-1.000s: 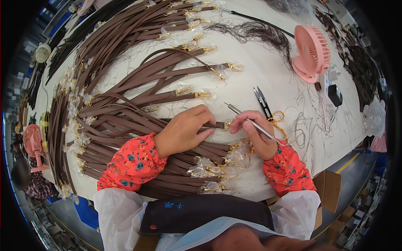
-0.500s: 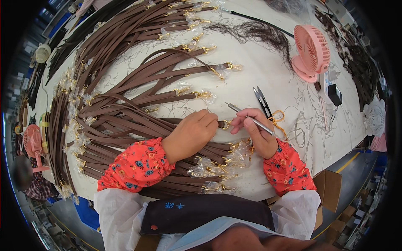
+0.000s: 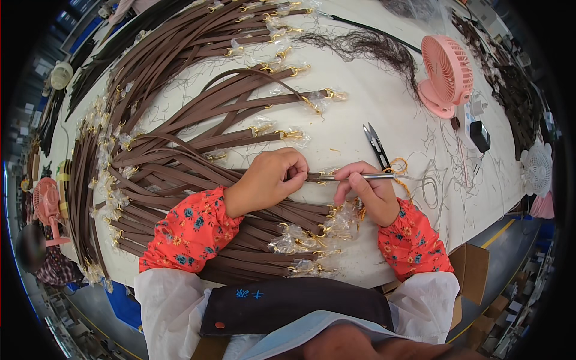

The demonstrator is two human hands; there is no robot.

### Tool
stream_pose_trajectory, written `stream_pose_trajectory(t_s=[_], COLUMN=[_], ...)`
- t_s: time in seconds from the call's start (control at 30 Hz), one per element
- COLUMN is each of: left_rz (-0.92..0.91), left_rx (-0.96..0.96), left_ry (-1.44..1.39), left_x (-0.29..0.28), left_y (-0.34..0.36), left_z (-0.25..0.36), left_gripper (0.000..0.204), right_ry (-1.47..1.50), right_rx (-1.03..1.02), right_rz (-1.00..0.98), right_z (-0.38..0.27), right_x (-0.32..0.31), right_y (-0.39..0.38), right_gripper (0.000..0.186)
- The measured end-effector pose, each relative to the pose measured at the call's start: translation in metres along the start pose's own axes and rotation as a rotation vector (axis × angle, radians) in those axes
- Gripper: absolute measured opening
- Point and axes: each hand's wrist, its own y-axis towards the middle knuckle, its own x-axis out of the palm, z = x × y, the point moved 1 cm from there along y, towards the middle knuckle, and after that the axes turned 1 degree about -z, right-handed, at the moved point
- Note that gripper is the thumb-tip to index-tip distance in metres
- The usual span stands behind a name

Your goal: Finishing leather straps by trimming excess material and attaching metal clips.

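Note:
My left hand [image 3: 264, 181] is closed, thumb and forefinger pinching a brown strap [image 3: 313, 177] near its end. A slim silver pen-like metal tool [image 3: 379, 176] is gripped in my right hand [image 3: 371, 195]. It lies almost level, its tip at the strap's end between my hands; fingers partly hide the gold-coloured hook there. Beneath and around my left hand, many more brown straps [image 3: 180, 157] with gold hooks fan over the table. Clear plastic wraps [image 3: 291, 240] cover several hooks. Beyond my right hand lie black thread snips [image 3: 376, 146], blades apart, beside a tangle of orange thread [image 3: 399, 168].
A pink fan [image 3: 445, 75] stands at the far right of the white table [image 3: 360, 264], near a black plug adapter [image 3: 479, 136]. Dark loose threads [image 3: 372, 48] lie at the back. An open cardboard box [image 3: 470, 273] sits below the right table edge.
The metal tool has swung from a slant to nearly level, and its tip has come down to the strap end. My left hand has shifted slightly left and turned, still pinching the strap.

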Motion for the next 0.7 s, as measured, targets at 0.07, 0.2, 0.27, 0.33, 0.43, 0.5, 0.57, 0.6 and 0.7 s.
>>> stream_pose_trajectory(t_s=[0.07,0.2,0.27,0.33,0.43,0.5,0.57,0.6,0.7], left_rz=[0.006,-0.005,-0.003,-0.001,0.005,0.003,0.007,0.011,0.007], left_rx=[0.003,-0.008,-0.004,0.0,-0.013,-0.025,-0.024,-0.024,-0.032], left_ry=[-0.009,-0.019,-0.026,-0.034,-0.036,-0.054,-0.055,-0.056,-0.043], left_x=[0.0005,0.0008,0.0014,0.0013,0.0004,0.0006,0.0008,0.0008,0.0], left_y=[0.0008,-0.0006,-0.0006,-0.0002,0.0003,0.0,-0.0003,-0.0003,-0.0001], left_z=[-0.0013,-0.0034,-0.0049,-0.0043,-0.0016,-0.0018,-0.0012,-0.0011,0.0003], left_gripper=[0.007,0.008,0.008,0.008,0.008,0.008,0.008,0.008,0.008], right_ry=[-0.008,-0.013,-0.018,-0.015,-0.018,-0.015,-0.012,-0.018,-0.02], right_rx=[0.006,0.011,0.009,0.019,0.019,0.021,0.023,0.021,0.022], right_rz=[-0.007,-0.02,-0.024,-0.025,-0.027,-0.03,-0.032,-0.031,-0.027], right_z=[0.0003,0.0001,0.0003,0.0004,0.0022,0.0025,0.0022,0.0021,0.0012], right_x=[0.0001,0.0008,0.0011,0.0012,0.0005,0.0006,0.0008,0.0007,0.001], right_y=[0.0,0.0002,0.0004,0.0005,0.0004,0.0006,0.0003,0.0002,0.0002], right_gripper=[0.028,0.028,0.028,0.029,0.029,0.029,0.03,0.03,0.03])
